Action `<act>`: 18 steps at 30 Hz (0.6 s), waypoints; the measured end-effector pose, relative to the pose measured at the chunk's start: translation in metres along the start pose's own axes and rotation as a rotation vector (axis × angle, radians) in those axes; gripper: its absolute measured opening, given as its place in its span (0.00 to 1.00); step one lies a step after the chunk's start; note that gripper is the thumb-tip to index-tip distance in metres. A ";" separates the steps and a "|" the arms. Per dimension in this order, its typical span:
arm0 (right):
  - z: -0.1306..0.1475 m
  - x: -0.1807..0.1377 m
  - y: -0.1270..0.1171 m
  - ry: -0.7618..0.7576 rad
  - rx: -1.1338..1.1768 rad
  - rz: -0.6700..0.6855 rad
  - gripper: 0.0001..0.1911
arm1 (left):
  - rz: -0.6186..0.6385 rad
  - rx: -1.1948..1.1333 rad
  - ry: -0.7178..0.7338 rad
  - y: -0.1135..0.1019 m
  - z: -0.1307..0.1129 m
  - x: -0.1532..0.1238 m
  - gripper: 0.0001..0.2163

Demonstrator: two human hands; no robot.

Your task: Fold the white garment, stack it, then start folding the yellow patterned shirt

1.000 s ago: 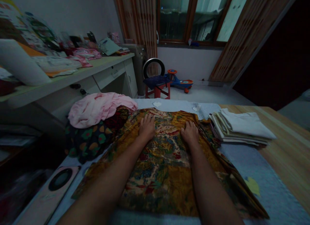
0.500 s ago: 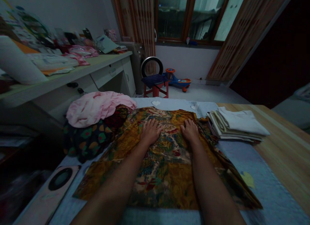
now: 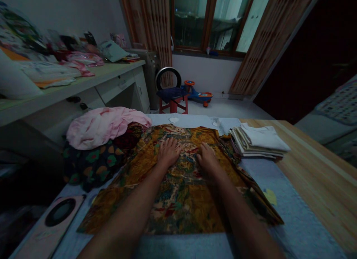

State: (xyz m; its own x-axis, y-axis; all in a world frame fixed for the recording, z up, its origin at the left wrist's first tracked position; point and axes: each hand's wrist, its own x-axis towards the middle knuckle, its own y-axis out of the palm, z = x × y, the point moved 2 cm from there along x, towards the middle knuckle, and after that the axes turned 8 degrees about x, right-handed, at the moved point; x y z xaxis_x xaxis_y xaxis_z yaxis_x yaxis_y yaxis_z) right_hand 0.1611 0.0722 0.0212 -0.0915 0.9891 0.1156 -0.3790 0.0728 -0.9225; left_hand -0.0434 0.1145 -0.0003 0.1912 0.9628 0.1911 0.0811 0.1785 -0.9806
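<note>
A brown-gold patterned shirt point(image 3: 200, 199) lies spread on the light blue cloth point(image 3: 167, 248), its sleeve on the right bunched into folds. My left hand point(image 3: 169, 153) rests flat on the upper middle of the shirt, fingers apart. To its right, my right hand point(image 3: 206, 158) is over the shirt's upper part. Its fingers look bent downward and slightly blurred, with the tips hidden, so whether they grip fabric is unclear.
At the left are a pile with pink cloth point(image 3: 103, 125) and dark patterned cloth point(image 3: 92, 162), and a phone point(image 3: 41, 233) near the front. Folded clothes point(image 3: 259, 140) are stacked at right. Beyond the table stand a red stool point(image 3: 173, 104) and a blue ride-on toy point(image 3: 199, 95).
My right hand has moved left toward the shirt's middle, and its fingers went from spread to bent. My left hand stays flat on the fabric. The view has turned slightly right.
</note>
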 end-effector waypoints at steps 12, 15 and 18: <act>-0.045 -0.034 -0.003 0.247 -0.094 0.011 0.31 | 0.020 0.037 0.003 -0.008 -0.001 -0.002 0.24; -0.054 -0.033 -0.004 0.285 -0.108 -0.028 0.30 | 0.002 0.024 0.008 -0.010 0.000 -0.001 0.23; -0.058 -0.032 -0.001 0.287 -0.107 -0.057 0.29 | -0.072 0.019 -0.007 -0.021 -0.002 -0.005 0.20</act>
State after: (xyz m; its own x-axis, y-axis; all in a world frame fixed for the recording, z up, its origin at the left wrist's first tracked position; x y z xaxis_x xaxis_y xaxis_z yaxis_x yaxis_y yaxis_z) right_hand 0.2180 0.0483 -0.0035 0.1971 0.9776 0.0737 -0.2759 0.1274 -0.9527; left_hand -0.0440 0.1056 0.0192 0.1785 0.9486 0.2612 0.0755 0.2515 -0.9649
